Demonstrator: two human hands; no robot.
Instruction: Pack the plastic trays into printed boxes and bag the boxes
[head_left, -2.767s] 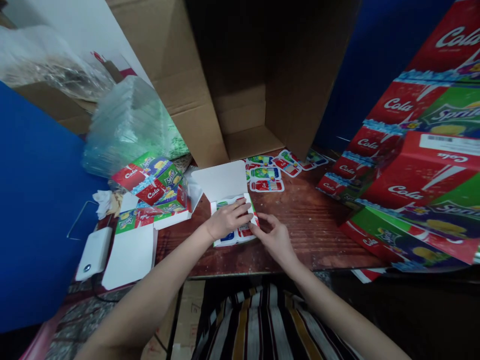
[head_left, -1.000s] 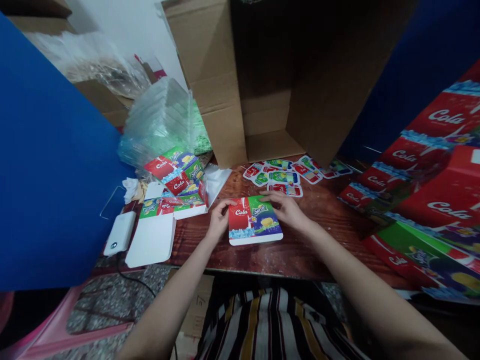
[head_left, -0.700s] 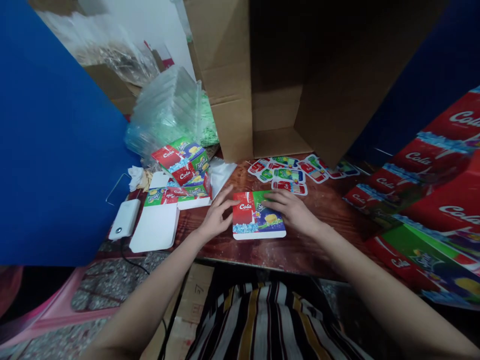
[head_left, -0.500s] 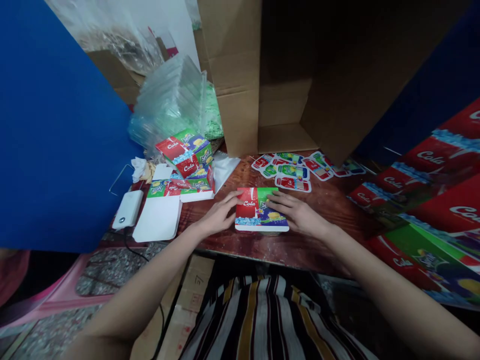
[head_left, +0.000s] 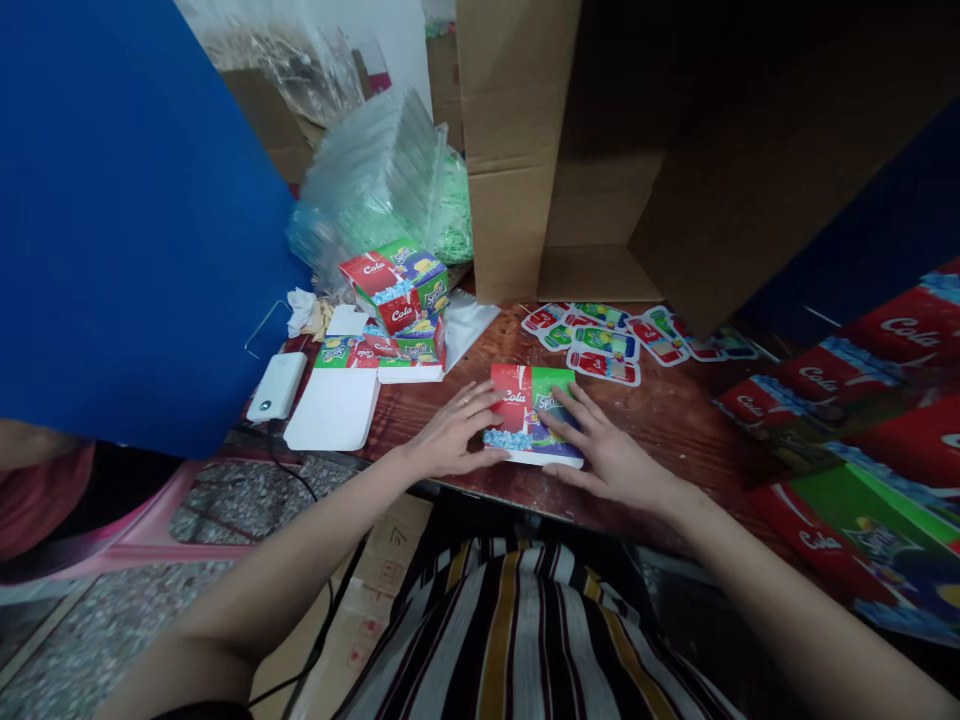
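A small printed carton, red, green and purple with "Cola" and "Sprite" lettering, lies flat on the wooden table in front of me. My left hand touches its left side, fingers stretched out and their tips on the top, the thumb by the front edge. From the right, my right hand reaches over the carton with spread fingers flat on the printed face. Its thumb lies at the white front edge. Fingers of both hands cover parts of the carton's sides, and its underside is hidden.
Beyond it lie bottle-shaped paper cutouts. Printed cartons and a white flap are at left, near a white power bank. A large cardboard box stands behind; stacked Cola cartons fill the right.
The view has shifted, so most things appear farther right. My right hand has come farther over the carton, its thumb now at the front edge. My left thumb also reaches the front edge.
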